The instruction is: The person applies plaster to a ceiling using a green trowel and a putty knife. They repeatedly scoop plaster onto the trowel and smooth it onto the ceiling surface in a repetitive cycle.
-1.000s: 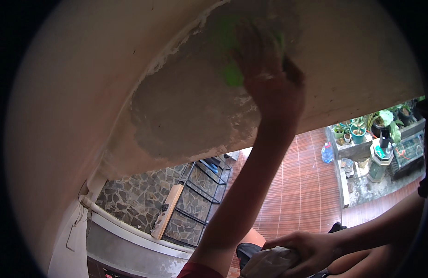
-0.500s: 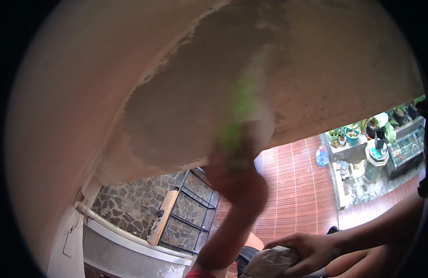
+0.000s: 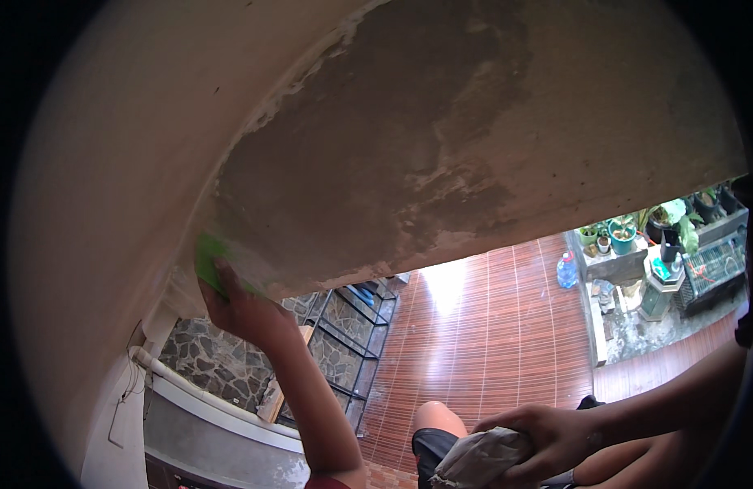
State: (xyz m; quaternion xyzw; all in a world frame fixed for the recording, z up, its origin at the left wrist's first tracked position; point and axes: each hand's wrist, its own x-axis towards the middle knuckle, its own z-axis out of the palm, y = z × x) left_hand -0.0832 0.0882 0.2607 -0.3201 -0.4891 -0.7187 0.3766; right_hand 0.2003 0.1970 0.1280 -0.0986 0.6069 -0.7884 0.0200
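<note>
My left hand (image 3: 250, 316) is closed around a flat green plastic putty spreader (image 3: 208, 259). The spreader's edge lies against the lower left end of a grey-brown plaster patch (image 3: 336, 155) on the slanting overhead surface, close to the corner with the cream wall (image 3: 107, 212). Pale, uneven smears show along the patch's border and lower middle. Lower down at the right, my right hand (image 3: 552, 436) grips a crumpled whitish bag (image 3: 481, 458) beside my knee (image 3: 439, 420). What the bag contains is hidden.
Below lies a reddish striped floor (image 3: 482, 326). A black metal frame (image 3: 336, 359) and a wooden plank (image 3: 272, 399) stand by the stone paving (image 3: 205, 354). Potted plants (image 3: 621, 232), a water bottle (image 3: 566, 270) and a wire cage (image 3: 717, 261) are at the right.
My left hand has swept the spreader left and down, from the middle of the patch to its left end. Pale smears now show where the hand was. My right hand stays on the bag.
</note>
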